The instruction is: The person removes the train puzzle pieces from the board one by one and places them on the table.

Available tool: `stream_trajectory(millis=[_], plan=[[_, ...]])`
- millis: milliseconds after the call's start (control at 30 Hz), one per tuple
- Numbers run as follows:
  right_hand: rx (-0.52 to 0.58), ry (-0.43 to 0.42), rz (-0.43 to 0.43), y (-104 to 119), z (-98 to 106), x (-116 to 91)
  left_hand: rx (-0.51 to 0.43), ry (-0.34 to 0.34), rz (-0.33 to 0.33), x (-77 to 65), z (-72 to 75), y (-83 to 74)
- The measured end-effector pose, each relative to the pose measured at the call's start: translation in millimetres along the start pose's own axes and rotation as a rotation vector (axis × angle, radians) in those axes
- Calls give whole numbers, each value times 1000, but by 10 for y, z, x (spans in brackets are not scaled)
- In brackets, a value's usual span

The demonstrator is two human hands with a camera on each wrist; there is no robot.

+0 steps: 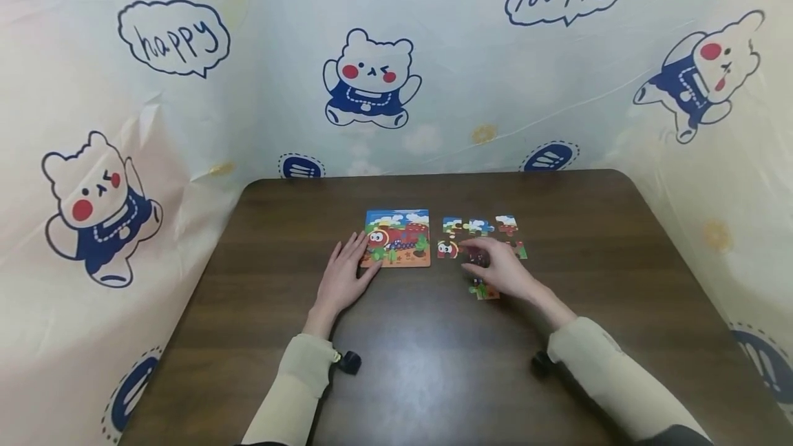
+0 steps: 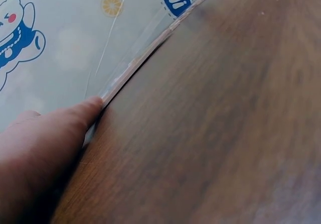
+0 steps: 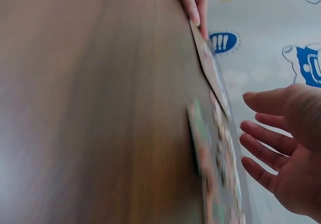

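Observation:
A square picture puzzle board with a red cartoon train lies flat on the table. My left hand rests on its left edge with fingers extended, and in the left wrist view the thumb touches the board's thin edge. Right of the board are several loose jigsaw pieces, including one with cartoon eyes. My right hand hovers over these pieces, hiding some of them. The right wrist view shows the right hand with thumb and fingers apart and nothing between them.
The brown wooden table has rounded far corners. Nearest me among the pieces lies a green and orange one, partly beside the right hand. A pale curtain with cartoon bears surrounds the table. Each wrist wears a small black device.

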State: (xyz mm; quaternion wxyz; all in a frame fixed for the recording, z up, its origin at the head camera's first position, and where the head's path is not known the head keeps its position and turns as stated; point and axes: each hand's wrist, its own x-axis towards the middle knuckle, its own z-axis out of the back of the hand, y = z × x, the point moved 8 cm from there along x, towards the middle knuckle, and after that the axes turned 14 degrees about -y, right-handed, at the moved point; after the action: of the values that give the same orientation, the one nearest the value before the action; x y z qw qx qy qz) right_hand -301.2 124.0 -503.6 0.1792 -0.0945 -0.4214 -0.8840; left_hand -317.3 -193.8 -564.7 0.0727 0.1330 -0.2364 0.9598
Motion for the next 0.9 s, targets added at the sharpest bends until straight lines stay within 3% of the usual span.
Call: stream_trajectory(millis=[267, 533, 900], plan=[[77, 33, -38, 254, -543, 403, 5, -13, 1, -31, 25, 5], [128, 63, -99, 242, -806, 693, 3, -29, -8, 31, 48, -29], [165, 162, -98, 311, -1099, 722, -12, -25, -14, -27, 55, -36]])
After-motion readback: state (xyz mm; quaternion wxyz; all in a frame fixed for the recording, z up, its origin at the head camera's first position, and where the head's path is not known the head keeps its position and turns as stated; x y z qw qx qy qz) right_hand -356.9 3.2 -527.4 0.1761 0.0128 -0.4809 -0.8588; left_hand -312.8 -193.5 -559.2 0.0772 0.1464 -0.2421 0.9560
